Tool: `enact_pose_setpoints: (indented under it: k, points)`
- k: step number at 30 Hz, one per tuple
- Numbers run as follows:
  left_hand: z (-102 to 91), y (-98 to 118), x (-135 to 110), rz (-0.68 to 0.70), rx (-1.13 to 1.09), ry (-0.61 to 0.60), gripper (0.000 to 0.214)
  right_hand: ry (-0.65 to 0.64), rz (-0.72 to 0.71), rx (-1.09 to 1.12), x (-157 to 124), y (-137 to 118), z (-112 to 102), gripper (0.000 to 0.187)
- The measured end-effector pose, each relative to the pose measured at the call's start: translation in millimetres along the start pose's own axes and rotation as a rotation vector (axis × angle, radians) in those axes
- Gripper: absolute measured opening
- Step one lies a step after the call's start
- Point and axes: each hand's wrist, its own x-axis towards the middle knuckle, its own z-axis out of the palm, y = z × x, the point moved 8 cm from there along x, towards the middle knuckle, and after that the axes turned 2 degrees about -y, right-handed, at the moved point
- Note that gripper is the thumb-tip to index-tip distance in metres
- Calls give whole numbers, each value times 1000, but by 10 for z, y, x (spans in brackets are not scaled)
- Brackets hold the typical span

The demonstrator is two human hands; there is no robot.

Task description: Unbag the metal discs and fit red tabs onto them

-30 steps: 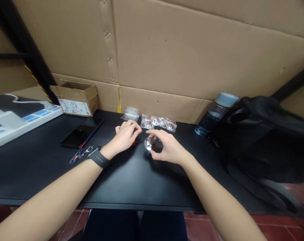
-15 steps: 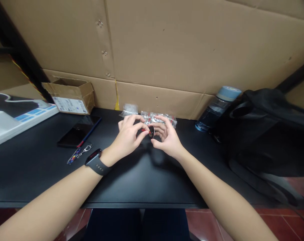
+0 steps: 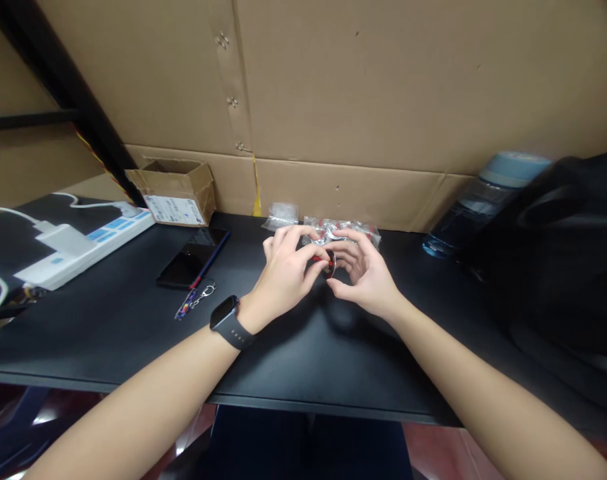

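Both hands meet above the black table (image 3: pixel 133 333), just in front of a row of small clear bags (image 3: pixel 351 230) with red and silver parts. My left hand (image 3: pixel 286 277), with a black watch (image 3: pixel 229 322) on the wrist, pinches a small red piece (image 3: pixel 317 259). My right hand (image 3: pixel 366 277) curls around a small round silver part (image 3: pixel 331 264), held between thumb and fingers. The red piece touches the round part. One more clear bag (image 3: pixel 282 215) lies a little to the left of the row.
A black phone (image 3: pixel 191 257) with a pen and a keychain (image 3: pixel 193 301) lie to the left. Further left sit a small cardboard box (image 3: pixel 176 192) and a white power strip (image 3: pixel 83 243). A blue-capped bottle (image 3: pixel 483 200) and a black backpack (image 3: pixel 563 260) stand on the right. Cardboard lines the back.
My hands came together: the left brought the red piece up to the round silver part in the right. The view has shifted, so everything sits further right.
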Motion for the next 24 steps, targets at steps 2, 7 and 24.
enact_pose_setpoints:
  k: [2, 7, 24]
  points:
    - [8, -11, 2, -23, -23, -12, 11, 19, -23, -56, -9, -45, -1, 71]
    - [74, -106, -2, -126, -152, -45, 12, 94, -98, -278, -49, -186, -13, 56]
    - [76, -109, -2, -137, -162, -56, 10, 76, -199, -443, -66, -305, -28, 51]
